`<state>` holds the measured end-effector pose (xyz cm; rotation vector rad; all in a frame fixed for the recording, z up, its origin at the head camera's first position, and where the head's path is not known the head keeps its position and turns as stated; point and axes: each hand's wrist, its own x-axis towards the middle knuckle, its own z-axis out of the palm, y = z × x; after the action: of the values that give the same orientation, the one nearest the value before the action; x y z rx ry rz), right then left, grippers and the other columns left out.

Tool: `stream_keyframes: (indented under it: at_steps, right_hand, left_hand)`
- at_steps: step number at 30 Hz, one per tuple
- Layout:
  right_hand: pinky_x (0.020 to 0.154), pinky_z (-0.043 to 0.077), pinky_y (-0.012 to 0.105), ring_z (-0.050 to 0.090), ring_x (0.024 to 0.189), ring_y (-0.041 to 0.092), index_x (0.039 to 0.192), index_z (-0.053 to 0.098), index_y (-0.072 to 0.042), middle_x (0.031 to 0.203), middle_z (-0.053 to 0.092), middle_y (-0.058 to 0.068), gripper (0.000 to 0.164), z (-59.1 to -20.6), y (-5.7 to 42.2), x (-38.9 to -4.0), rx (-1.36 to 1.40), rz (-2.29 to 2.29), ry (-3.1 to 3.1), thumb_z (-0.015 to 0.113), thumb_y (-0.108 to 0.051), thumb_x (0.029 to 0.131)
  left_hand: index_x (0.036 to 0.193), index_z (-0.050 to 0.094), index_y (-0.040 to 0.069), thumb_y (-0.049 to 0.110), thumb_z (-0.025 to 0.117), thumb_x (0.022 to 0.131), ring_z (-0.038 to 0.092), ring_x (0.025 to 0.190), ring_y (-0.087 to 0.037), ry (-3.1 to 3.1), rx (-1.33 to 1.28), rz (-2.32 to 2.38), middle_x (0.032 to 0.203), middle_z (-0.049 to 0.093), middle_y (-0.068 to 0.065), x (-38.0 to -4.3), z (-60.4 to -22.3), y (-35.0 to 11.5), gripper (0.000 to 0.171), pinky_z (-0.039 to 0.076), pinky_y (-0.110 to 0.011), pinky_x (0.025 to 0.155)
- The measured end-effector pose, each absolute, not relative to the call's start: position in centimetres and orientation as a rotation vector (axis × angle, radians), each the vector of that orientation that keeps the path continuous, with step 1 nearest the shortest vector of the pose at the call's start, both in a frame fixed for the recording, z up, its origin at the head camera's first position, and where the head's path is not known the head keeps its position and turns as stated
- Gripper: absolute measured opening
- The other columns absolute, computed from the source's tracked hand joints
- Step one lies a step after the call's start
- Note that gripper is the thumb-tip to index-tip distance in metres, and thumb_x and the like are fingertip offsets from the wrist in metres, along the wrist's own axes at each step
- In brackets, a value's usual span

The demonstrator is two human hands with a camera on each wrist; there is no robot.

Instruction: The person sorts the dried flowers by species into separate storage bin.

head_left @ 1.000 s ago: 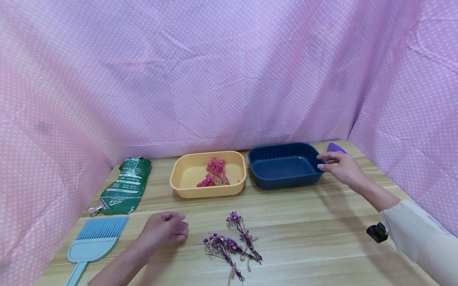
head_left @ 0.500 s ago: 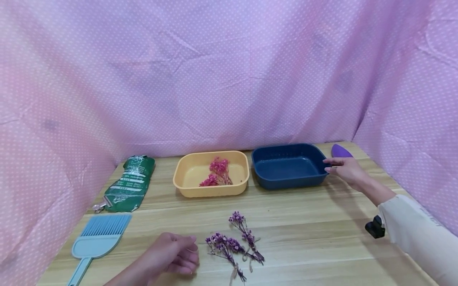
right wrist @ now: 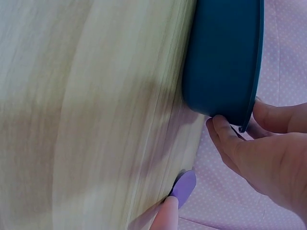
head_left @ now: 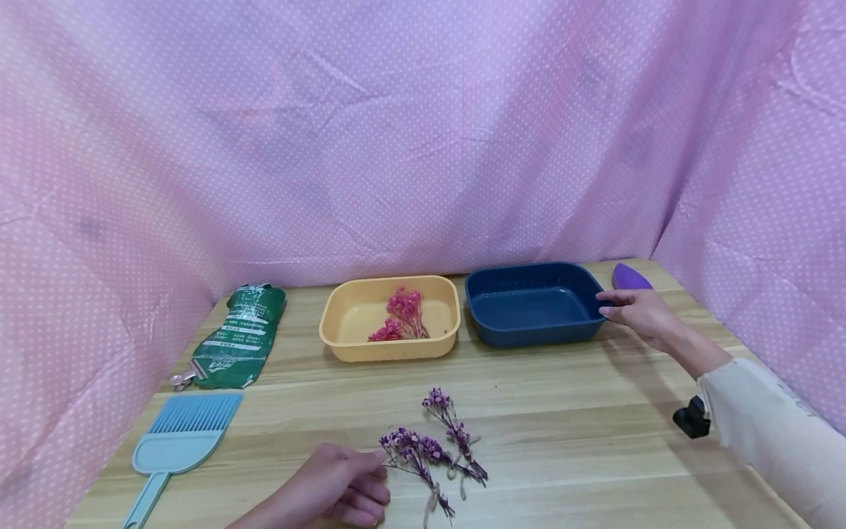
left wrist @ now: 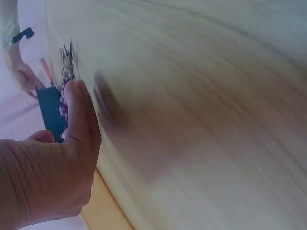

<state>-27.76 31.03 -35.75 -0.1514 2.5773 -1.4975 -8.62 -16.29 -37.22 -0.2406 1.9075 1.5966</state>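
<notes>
A dark blue plastic basin [head_left: 537,334] stands at the back right of the table. My right hand [head_left: 637,316] holds its right end: in the right wrist view the thumb [right wrist: 276,117] lies at the rim, with fingertips [right wrist: 221,123] against the outer wall below. Small bunches of dried purple flowers [head_left: 413,450], tied with twine, lie at the front. My left hand [head_left: 337,481] is just left of them, its fingers loosely extended and holding nothing. Whether a fingertip touches the blossoms cannot be told. A second bunch of purple flowers [head_left: 456,433] overlaps the first.
Pink dried flowers [head_left: 405,312] lie in a yellow basin [head_left: 390,353] beside the blue one. At left are a green packet [head_left: 241,338] with a metal clip [head_left: 185,378] and a light blue brush [head_left: 178,441]. A purple object [head_left: 629,278] sits behind my right hand.
My left hand has moved right and nearer the front, up to the purple flowers. The right hand has come onto the blue basin's end and stays there. The view has shifted slightly.
</notes>
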Motion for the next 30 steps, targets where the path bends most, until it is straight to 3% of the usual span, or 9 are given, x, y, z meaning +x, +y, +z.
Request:
stream_keyframes:
  at_steps: [8, 13, 18, 21, 24, 28, 30]
  right_hand:
    - [0.078, 0.046, 0.005, 0.049, 0.093, -0.014, 0.139, 0.033, 0.018, 0.145, 0.03, 0.036, 0.052, -35.7, 31.1, -27.8, -0.139, -1.526, 2.552, 0.053, -0.007, 0.098]
    - [0.079, 0.045, 0.004, 0.046, 0.091, -0.018, 0.14, 0.034, 0.016, 0.146, 0.029, 0.035, 0.053, -35.7, 31.2, -27.9, -0.135, -1.514, 2.549, 0.054, -0.009, 0.098]
    - [0.079, 0.045, 0.005, 0.048, 0.093, -0.016, 0.14, 0.033, 0.017, 0.145, 0.029, 0.036, 0.054, -35.7, 31.2, -27.8, -0.13, -1.509, 2.55, 0.054, -0.01, 0.098]
    - [0.078, 0.046, 0.005, 0.048, 0.091, -0.017, 0.14, 0.033, 0.017, 0.145, 0.029, 0.037, 0.052, -35.6, 31.2, -27.8, -0.124, -1.504, 2.547, 0.052, -0.008, 0.098]
    - [0.078, 0.046, 0.005, 0.048, 0.089, -0.018, 0.14, 0.032, 0.017, 0.145, 0.029, 0.037, 0.052, -35.5, 31.1, -27.7, -0.122, -1.501, 2.542, 0.052, -0.007, 0.098]
    - [0.078, 0.046, 0.004, 0.048, 0.089, -0.018, 0.14, 0.032, 0.017, 0.145, 0.028, 0.037, 0.052, -35.5, 31.1, -27.7, -0.123, -1.497, 2.544, 0.052, -0.006, 0.098]
    - [0.078, 0.046, 0.004, 0.048, 0.089, -0.018, 0.14, 0.032, 0.017, 0.145, 0.028, 0.037, 0.052, -35.4, 31.0, -27.7, -0.125, -1.492, 2.544, 0.052, -0.006, 0.098]
  left_hand:
    - [0.098, 0.067, -0.005, 0.033, 0.063, 0.093, 0.064, 0.059, -0.012, 1.99, -0.211, 1.622, 0.079, 0.066, -0.01, -8.9, -37.8, -13.2, 0.038, 0.06, -0.029, 0.058]
    - [0.088, 0.062, 0.001, 0.044, 0.074, 0.082, 0.058, 0.055, -0.015, 2.356, -0.095, 1.441, 0.072, 0.061, -0.008, -9.4, -38.4, -11.7, 0.045, 0.053, -0.028, 0.049]
    - [0.1, 0.063, -0.006, 0.056, 0.078, 0.07, 0.058, 0.072, -0.025, 2.82, 0.041, 0.942, 0.086, 0.061, -0.012, -10.3, -38.9, -10.9, 0.071, 0.054, -0.04, 0.062]
    - [0.112, 0.06, -0.012, 0.05, 0.081, 0.067, 0.062, 0.083, -0.032, 2.931, 0.099, 0.776, 0.101, 0.061, -0.018, -10.5, -39.2, -10.5, 0.079, 0.056, -0.049, 0.074]
    - [0.108, 0.061, -0.012, 0.03, 0.082, 0.068, 0.061, 0.08, -0.032, 2.966, 0.159, 0.745, 0.102, 0.06, -0.019, -10.5, -39.1, -10.4, 0.061, 0.058, -0.046, 0.071]
    - [0.087, 0.062, -0.002, 0.002, 0.071, 0.067, 0.053, 0.063, -0.018, 2.909, 0.255, 0.876, 0.08, 0.058, -0.008, -10.7, -38.5, -11.1, 0.022, 0.051, -0.031, 0.053]
    - [0.08, 0.059, 0.003, -0.005, 0.066, 0.068, 0.048, 0.057, -0.013, 2.837, 0.299, 0.982, 0.07, 0.054, -0.003, -10.8, -38.2, -11.6, 0.016, 0.043, -0.025, 0.047]
